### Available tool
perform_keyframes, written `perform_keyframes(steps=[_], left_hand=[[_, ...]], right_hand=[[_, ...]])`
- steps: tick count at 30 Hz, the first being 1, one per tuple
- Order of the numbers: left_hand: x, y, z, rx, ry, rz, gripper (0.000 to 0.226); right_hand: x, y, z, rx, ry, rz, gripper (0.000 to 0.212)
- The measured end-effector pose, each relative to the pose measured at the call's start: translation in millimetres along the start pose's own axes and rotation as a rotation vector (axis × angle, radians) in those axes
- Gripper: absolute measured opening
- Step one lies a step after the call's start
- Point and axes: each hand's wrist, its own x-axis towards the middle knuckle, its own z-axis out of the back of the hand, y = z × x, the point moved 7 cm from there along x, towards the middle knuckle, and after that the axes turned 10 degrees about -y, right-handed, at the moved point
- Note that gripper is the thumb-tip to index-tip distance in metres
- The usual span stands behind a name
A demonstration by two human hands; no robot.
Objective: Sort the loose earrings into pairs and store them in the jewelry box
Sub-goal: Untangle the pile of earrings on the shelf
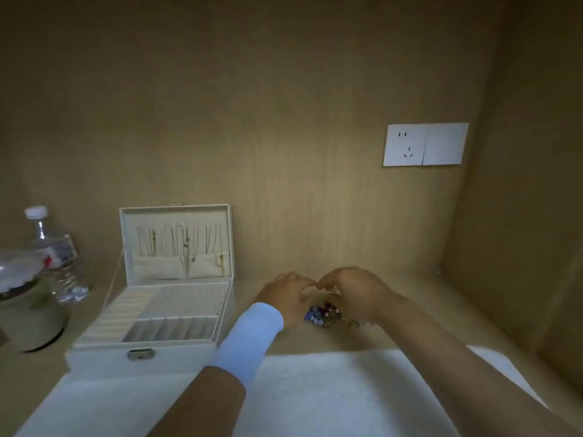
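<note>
I count one jewelry box (pixel 142 354), open with its lid upright, and one small heap of earrings (pixel 321 313) just right of it. My left hand (pixel 285 298) and right hand (pixel 356 294) arch over that heap, curled fingertips meeting; I cannot tell whether they pinch anything. Left of the box stand one bottle (pixel 60 263) and one jar (pixel 25 304). One white cloth (pixel 331 389) lies in front of the box. The wooden shelf (pixel 410 310) has wooden walls, with one socket plate (pixel 424 145) up right of the box.
</note>
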Motion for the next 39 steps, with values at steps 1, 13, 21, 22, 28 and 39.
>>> perform_keyframes(steps=[1,13,21,22,28,39], left_hand=[[7.1,4.7,-8.9,-0.038,0.042,0.011,0.041],[40.7,39.2,-50.0,-0.287,0.048,0.046,0.002],[42.0,48.6,-29.4,-0.463,-0.010,0.126,0.008],[42.5,47.0,-23.8,-0.479,-0.013,0.121,0.009],[45.0,51.2,10.9,-0.487,-0.068,0.097,0.007],[39.8,80.9,-22.1,-0.028,0.222,0.175,0.014]], right_hand=[[6.5,-1.3,-9.8,0.041,0.036,-0.018,0.029],[54.7,-34.5,-62.0,0.230,0.264,-0.185,0.018],[65.4,-32.7,-69.1,0.356,0.246,-0.143,0.021],[64.9,-31.8,-69.6,0.397,0.261,-0.142,0.020],[56.9,-32.9,-75.9,0.349,0.372,-0.134,0.030],[56.7,-24.4,-80.2,0.161,0.358,-0.121,0.010]])
